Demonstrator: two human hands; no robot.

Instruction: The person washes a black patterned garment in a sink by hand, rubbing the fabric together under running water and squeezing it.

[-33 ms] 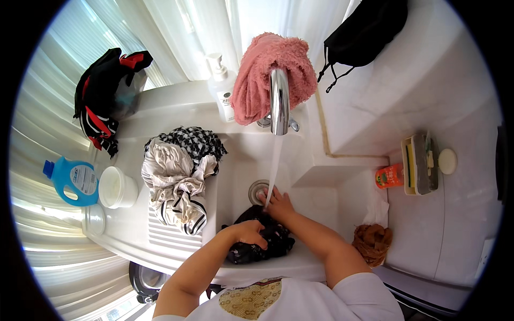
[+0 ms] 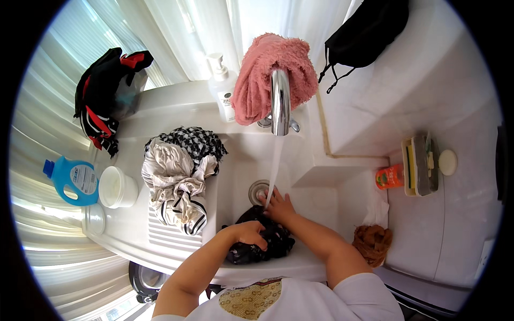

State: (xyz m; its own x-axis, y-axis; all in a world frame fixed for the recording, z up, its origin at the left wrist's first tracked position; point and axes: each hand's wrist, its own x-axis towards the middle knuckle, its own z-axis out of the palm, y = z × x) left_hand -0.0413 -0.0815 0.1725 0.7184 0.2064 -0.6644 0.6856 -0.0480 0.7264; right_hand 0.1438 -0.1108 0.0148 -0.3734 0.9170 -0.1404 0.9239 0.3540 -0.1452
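Note:
A bunched black garment with small light marks lies at the near side of the white sink basin. My left hand grips it from the left, its fingers curled into the cloth. At the garment's far edge, by the metal drain, my right hand has its fingers spread, with the palm side hidden. Water runs from the chrome faucet down onto the right hand's fingers and the cloth's edge.
Left on the ribbed washboard lie a pale garment and a black-and-white one. Farther left stand a white tub and a blue detergent bottle. A pink towel drapes behind the faucet; a pump bottle stands beside it. Brown cloth lies right.

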